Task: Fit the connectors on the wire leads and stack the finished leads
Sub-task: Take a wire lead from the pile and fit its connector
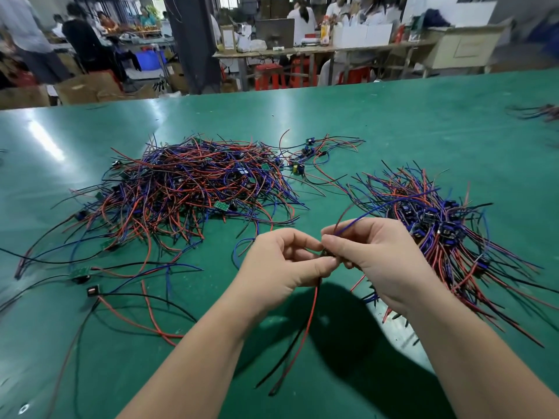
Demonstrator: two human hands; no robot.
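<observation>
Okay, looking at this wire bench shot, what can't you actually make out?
Head view: the small part pinched between the left hand and right hand is mostly covered by fingertips; whether a connector is seated cannot be told.
Head view: the wire bundle at the far right is blurred and cut off by the frame edge.
Head view: the left pile is too tangled to tell finished leads from unfinished.

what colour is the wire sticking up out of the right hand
Blue: the wire rises from the right hand. Head view, the only one, shows it.
</observation>
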